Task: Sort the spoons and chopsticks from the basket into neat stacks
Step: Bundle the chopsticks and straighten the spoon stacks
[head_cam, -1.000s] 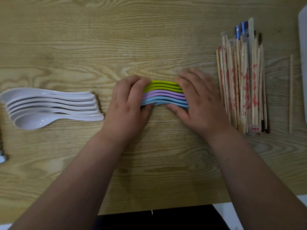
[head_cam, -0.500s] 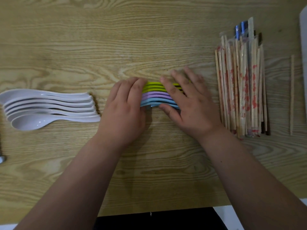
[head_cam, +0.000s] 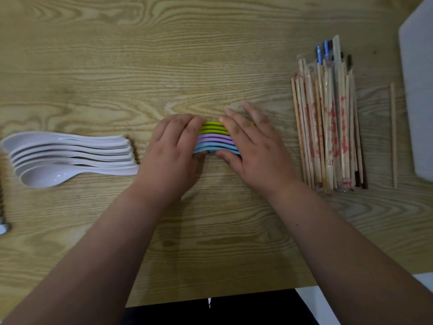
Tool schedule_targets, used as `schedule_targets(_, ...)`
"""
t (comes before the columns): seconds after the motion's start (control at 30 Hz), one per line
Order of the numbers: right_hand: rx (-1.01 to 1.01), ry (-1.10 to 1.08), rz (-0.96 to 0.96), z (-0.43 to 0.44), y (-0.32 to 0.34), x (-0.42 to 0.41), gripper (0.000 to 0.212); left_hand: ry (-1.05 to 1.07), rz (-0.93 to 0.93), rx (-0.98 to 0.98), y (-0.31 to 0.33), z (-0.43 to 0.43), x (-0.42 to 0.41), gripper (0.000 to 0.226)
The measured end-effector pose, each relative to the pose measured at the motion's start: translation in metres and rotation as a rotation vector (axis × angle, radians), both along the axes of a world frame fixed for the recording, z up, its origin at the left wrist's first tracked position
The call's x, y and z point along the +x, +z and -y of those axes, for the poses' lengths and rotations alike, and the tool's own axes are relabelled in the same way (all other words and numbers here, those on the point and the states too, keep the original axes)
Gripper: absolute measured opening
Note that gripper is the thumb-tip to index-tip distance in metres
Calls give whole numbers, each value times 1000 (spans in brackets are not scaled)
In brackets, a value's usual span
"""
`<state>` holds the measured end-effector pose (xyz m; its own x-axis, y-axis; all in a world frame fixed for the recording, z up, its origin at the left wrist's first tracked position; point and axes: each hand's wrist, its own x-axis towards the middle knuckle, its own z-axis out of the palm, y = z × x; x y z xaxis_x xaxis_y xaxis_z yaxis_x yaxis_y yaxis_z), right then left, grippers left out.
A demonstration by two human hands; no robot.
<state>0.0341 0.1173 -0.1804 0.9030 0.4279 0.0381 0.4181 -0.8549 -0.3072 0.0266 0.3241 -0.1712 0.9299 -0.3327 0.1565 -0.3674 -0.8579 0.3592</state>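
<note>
A row of coloured spoons (head_cam: 214, 138), green, purple and blue, lies nested on its side in the middle of the wooden table (head_cam: 210, 55). My left hand (head_cam: 171, 151) covers its left end and my right hand (head_cam: 253, 146) covers its right end, thumbs at the near side, so only a short middle strip shows. Several white spoons (head_cam: 70, 156) lie nested at the left. A pile of wrapped chopsticks (head_cam: 328, 127) lies at the right, pointing away from me.
A single bare chopstick (head_cam: 393, 134) lies right of the pile. A white board or tray (head_cam: 419, 95) occupies the far right edge. A small pale object (head_cam: 3, 227) peeks in at the left edge. The table's near edge (head_cam: 210, 294) runs below my forearms.
My right hand has slid left along the coloured spoons toward my left hand, so less of the stack shows between them. The left hand stays in place.
</note>
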Motion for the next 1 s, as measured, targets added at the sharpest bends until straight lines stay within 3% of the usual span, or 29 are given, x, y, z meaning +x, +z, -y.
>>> schedule_targets(0.43,24,-15,74,1,-3,-5,60,3,21,-89,1,5,-7,46)
schedule_targets(0.6,26,-38,68,-2,1,-4,59,27,1,-124,-1,3,-5,55)
schedule_targets(1.0,-65,-15,-17,11,9,-12,68,28,-75,8,20,13,-10,56)
